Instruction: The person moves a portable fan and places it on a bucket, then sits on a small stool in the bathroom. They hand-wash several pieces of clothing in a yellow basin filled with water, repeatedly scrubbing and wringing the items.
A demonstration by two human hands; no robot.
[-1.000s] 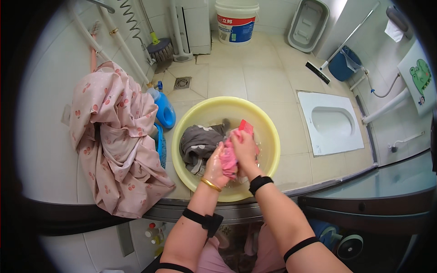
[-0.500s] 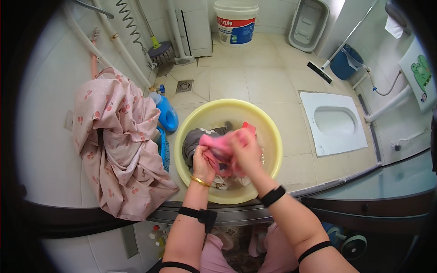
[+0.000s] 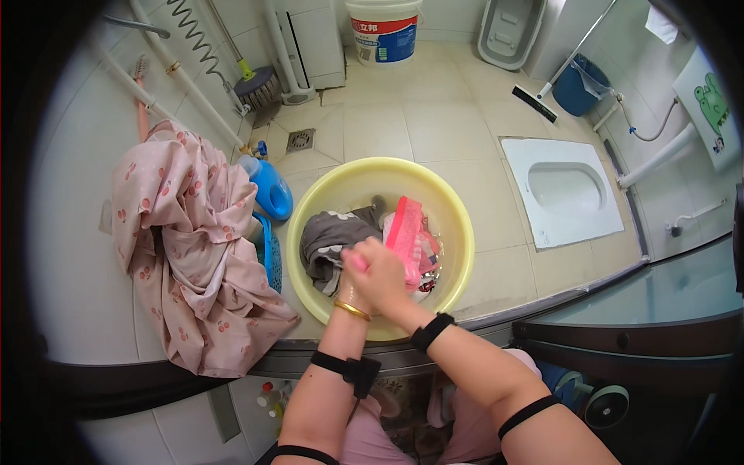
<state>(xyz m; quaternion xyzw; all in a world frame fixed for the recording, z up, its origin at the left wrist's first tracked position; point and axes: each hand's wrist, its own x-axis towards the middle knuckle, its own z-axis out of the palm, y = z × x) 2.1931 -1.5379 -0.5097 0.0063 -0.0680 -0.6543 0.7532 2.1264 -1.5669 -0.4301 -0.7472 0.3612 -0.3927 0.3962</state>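
My right hand (image 3: 383,273) is closed in a fist over a bunched pink cloth (image 3: 359,264), a bit of which pokes out by the thumb. Pressed against it from the lower left, my left hand (image 3: 353,293) is partly covered and grips the same cloth. Both fists are above a yellow basin (image 3: 463,267) of water. Beside my right hand a pink cloth with a red band (image 3: 403,236) lies in the basin; whether it joins the held one I cannot tell. A dark grey garment with white shapes (image 3: 333,236) is heaped to the left.
A pink cherry-print cloth (image 3: 186,256) drapes at the left, next to a blue bottle (image 3: 273,192) and a blue basket (image 3: 271,260). A squat toilet (image 3: 562,194) lies to the right. A white bucket (image 3: 384,35), a broom (image 3: 535,104) and a blue bin (image 3: 577,87) stand farther back.
My hands have come together and the pink cloth, spread between them before, is now bunched in the fists. The red-banded cloth in the basin shows more. The whole view has shifted slightly.
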